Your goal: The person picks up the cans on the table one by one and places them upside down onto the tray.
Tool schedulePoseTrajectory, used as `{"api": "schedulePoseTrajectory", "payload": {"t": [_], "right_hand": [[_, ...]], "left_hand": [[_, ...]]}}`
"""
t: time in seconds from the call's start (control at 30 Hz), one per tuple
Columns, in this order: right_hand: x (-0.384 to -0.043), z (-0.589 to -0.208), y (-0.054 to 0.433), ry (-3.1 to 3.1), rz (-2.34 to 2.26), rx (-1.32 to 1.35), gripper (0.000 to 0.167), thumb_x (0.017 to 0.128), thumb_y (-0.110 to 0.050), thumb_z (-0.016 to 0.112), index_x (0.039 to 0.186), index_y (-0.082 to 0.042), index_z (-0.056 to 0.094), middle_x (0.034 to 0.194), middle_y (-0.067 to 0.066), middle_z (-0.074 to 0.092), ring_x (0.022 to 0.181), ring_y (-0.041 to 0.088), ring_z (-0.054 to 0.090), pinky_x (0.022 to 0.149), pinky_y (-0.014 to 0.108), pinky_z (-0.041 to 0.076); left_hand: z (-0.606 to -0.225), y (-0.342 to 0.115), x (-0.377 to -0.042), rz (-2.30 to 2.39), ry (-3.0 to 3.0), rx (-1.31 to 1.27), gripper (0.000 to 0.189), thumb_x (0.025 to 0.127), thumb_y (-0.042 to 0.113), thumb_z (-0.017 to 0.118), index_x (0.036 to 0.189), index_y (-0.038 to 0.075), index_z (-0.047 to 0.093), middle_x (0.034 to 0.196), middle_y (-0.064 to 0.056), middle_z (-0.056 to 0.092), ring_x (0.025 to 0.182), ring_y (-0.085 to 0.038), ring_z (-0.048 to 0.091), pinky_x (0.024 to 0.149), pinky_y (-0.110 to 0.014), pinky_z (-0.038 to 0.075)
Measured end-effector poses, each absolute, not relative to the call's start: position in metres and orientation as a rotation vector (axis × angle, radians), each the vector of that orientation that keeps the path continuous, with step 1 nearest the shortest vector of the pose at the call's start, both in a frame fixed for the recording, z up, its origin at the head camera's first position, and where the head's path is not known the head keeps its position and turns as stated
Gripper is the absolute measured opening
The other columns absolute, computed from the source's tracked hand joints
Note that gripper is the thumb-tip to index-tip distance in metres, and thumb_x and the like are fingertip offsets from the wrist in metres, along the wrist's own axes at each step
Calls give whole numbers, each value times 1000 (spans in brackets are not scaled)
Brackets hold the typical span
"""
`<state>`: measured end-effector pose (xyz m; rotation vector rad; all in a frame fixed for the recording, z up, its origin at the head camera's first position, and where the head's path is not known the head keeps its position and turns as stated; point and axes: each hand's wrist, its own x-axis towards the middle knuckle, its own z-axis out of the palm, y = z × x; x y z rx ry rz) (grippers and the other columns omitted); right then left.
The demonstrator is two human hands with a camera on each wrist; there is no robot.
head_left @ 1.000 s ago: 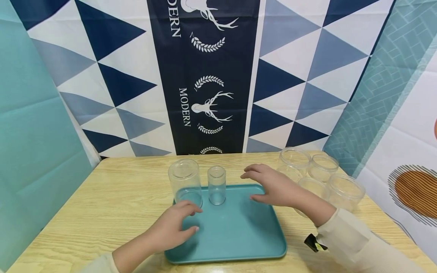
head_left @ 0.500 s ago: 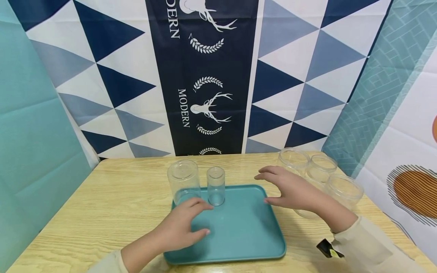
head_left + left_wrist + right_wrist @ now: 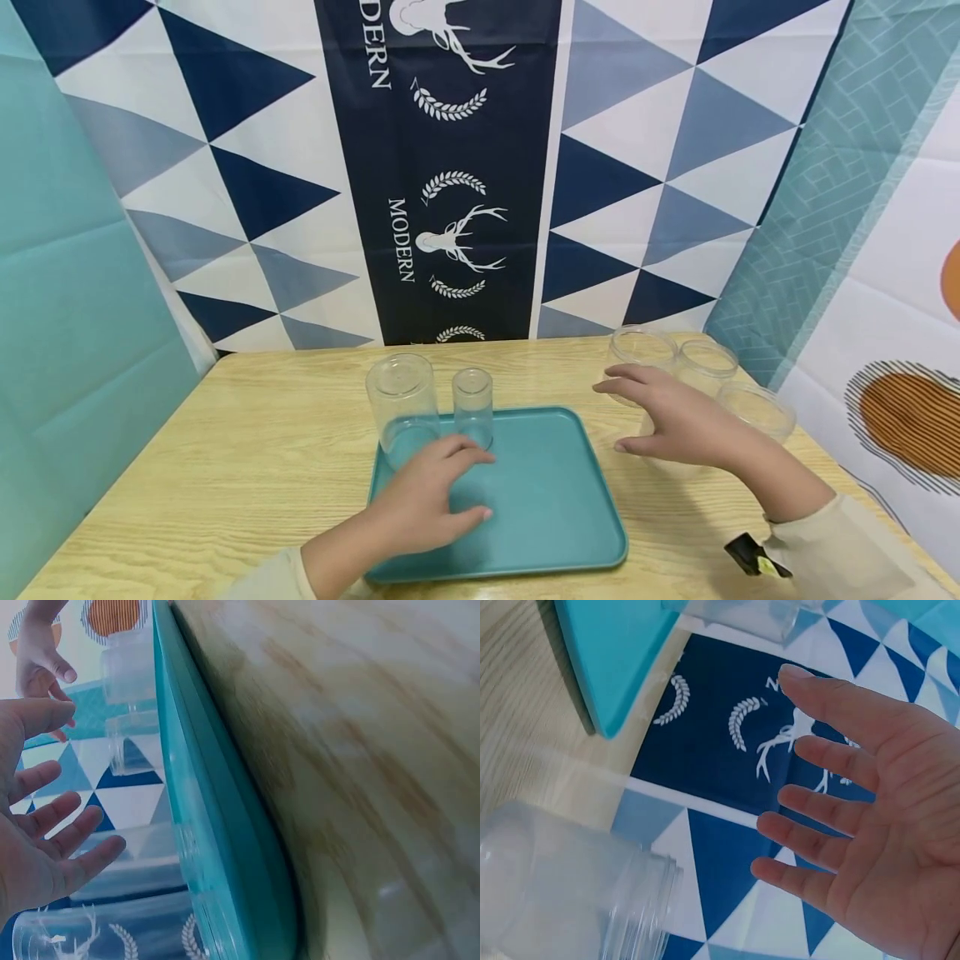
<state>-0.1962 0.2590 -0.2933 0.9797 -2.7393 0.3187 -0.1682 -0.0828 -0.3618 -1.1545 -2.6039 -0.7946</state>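
A wide clear cup [image 3: 401, 396] and a narrow clear cup [image 3: 472, 398] stand along a teal tray's [image 3: 543, 500] far edge. The left hand [image 3: 423, 500] hovers over the tray, fingers spread, gripping nothing; the right hand [image 3: 686, 419], equally loose and unladen, hangs near clear jars [image 3: 757, 408] on the wooden table [image 3: 277, 425].

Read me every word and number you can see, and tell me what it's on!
"MODERN": sideways on the dark wall strip.
"DERN": higher on it, cut off by the picture's edge.
Likely "N": on it beside the right hand, wrist view.
Black tag by the sleeve: any marks too small.
Clear jars and tray: no writing that I can see.
No readable numbers.
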Motion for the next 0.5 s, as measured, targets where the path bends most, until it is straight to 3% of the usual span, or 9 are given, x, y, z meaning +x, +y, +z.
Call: {"api": "schedulePoseTrajectory", "payload": {"t": [0.5], "right_hand": [[-191, -290, 289, -2746, 320, 892, 67, 71, -23, 87, 129, -6, 60, 135, 25, 49, 121, 47, 46, 88, 60, 46]], "left_hand": [[-361, -53, -174, -824, -2612, -1213, 48, 87, 34, 73, 130, 20, 60, 126, 4, 54, 114, -13, 54, 93, -33, 49]]}}
